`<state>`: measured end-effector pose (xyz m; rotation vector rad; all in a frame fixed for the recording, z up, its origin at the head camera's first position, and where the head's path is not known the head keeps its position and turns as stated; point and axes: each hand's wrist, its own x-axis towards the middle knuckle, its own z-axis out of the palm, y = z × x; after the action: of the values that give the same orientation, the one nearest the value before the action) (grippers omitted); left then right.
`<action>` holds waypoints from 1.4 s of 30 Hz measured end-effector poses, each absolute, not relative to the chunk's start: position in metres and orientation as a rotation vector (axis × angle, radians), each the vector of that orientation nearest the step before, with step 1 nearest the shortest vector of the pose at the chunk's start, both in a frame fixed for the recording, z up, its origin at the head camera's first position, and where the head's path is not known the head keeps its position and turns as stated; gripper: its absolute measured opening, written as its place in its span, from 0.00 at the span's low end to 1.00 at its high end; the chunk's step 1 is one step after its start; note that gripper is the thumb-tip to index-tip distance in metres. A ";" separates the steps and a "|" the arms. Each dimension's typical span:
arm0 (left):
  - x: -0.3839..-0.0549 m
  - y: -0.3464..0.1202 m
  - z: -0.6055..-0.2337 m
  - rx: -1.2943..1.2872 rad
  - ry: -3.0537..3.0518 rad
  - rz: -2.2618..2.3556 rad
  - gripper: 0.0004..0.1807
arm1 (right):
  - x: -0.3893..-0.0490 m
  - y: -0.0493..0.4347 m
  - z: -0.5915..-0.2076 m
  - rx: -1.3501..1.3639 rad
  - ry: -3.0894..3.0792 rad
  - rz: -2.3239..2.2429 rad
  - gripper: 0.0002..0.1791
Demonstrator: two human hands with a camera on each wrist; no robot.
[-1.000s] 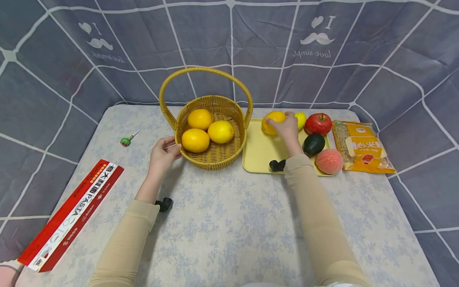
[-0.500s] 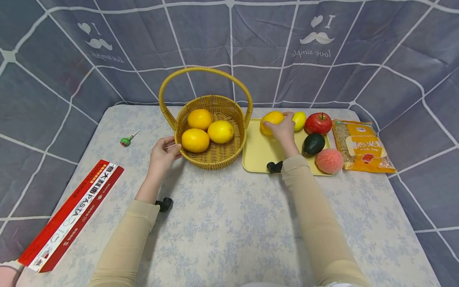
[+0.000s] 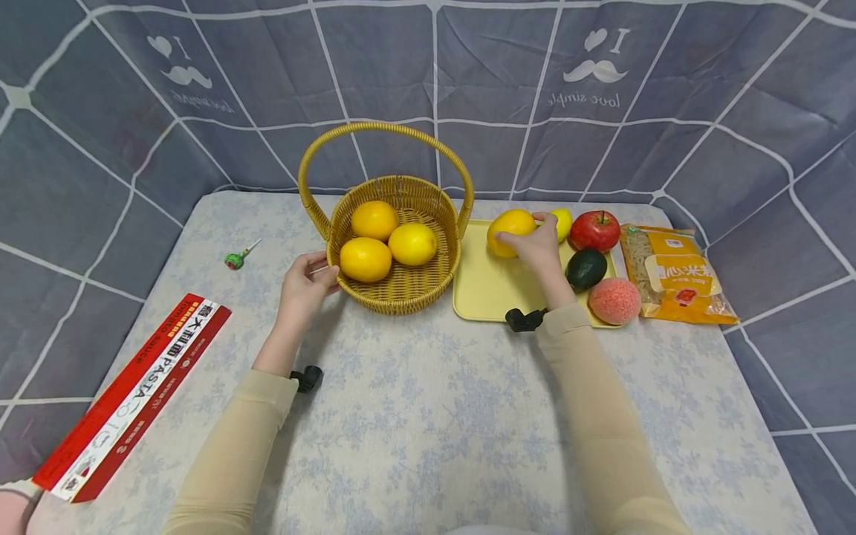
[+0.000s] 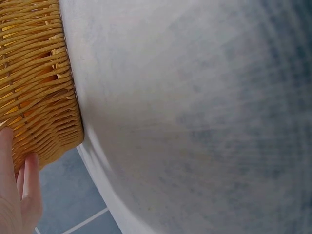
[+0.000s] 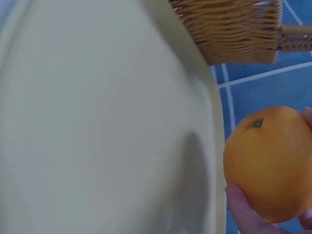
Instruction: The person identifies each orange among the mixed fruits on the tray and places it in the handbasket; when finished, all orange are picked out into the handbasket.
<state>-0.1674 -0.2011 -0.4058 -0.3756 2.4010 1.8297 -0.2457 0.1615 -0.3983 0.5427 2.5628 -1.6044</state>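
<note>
My right hand (image 3: 540, 244) grips an orange (image 3: 511, 232) over the back left of the pale yellow tray (image 3: 481, 293). The right wrist view shows fingers and thumb around the orange (image 5: 268, 163), its green stem mark facing up-left. A shadow on the tray suggests that the fruit is slightly raised. My left hand (image 3: 304, 290) touches the left outer side of the wicker basket (image 3: 394, 303), with thumb and fingertips just below its rim. In the left wrist view the fingers (image 4: 31, 180) lie against the woven wall. Three yellow-orange fruits (image 3: 364, 260) lie inside the basket.
On the tray's right are a lemon (image 3: 563, 224), a red apple (image 3: 594, 231), a dark green avocado-like fruit (image 3: 586, 269) and a pink, rough peach-like fruit (image 3: 614, 301). A food bag (image 3: 678, 275) lies right of it. At left are a lollipop (image 3: 235, 260) and a pasta box (image 3: 134, 397).
My right hand shifts slightly left with the orange, then back right and a little toward me. The left hand stays at the basket. The basket's contents look the same.
</note>
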 end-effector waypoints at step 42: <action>-0.169 -0.202 -0.408 -0.379 2.396 1.826 0.28 | -0.198 0.110 -0.338 -0.507 2.379 -1.525 0.46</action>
<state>-0.1691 -0.2016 -0.4078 -0.3788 2.3962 1.8257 -0.1978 0.1104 -0.3377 -0.5070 2.3790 -1.5247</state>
